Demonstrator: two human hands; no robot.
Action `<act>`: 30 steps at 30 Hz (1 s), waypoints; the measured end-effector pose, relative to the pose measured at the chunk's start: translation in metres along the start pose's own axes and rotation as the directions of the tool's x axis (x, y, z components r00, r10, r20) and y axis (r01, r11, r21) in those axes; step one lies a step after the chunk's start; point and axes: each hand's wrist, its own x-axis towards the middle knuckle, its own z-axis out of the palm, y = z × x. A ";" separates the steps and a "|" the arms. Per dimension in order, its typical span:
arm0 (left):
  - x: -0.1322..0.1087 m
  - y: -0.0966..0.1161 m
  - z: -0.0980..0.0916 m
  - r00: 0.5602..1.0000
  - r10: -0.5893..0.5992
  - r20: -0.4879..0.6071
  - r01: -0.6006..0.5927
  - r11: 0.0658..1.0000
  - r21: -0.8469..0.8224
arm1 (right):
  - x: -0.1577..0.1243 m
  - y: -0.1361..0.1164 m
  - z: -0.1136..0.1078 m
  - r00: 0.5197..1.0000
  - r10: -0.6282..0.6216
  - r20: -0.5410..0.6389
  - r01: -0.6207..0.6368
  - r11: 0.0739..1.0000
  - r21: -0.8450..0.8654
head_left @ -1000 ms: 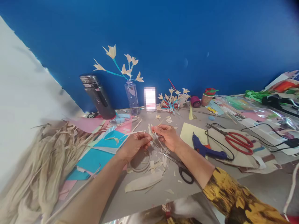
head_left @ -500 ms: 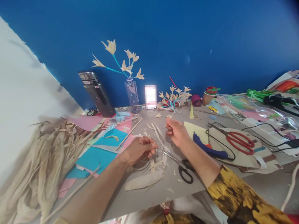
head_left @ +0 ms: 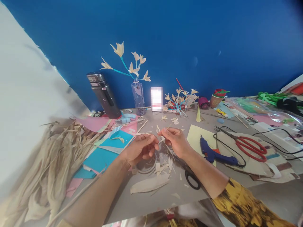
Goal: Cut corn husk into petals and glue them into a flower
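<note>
My left hand (head_left: 142, 147) hovers over the middle of the table with thumb and fingers pinched together. What it pinches is too small to make out. Close beside it, my right hand (head_left: 175, 141) has thumb and forefinger closed on a thin pale husk strip (head_left: 163, 140), partly hidden between the hands. Beneath lie husk scraps (head_left: 161, 168) and a broad flat piece of husk (head_left: 150, 183). Black-handled scissors (head_left: 193, 179) are half covered by my right forearm. Husk flowers on blue stems stand in a clear bottle (head_left: 138, 97); a smaller bunch (head_left: 180, 99) sits to its right.
Dried husks (head_left: 55, 160) are heaped at the left beside blue paper sheets (head_left: 100, 159). A dark flask (head_left: 104, 96) stands behind them. On the right lie a blue glue gun (head_left: 214, 154), its cord, and red-handled scissors (head_left: 251, 148). A blue wall closes off the back.
My right hand has come down and left, so its fingertips now meet near those of my left hand. The view has shifted slightly, moving the scene to the right.
</note>
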 end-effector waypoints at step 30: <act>0.009 -0.022 0.020 0.986 -0.072 -0.149 0.077 0.997 0.030 | -0.003 0.006 0.004 0.971 0.012 -0.238 -0.065 0.974 -0.218</act>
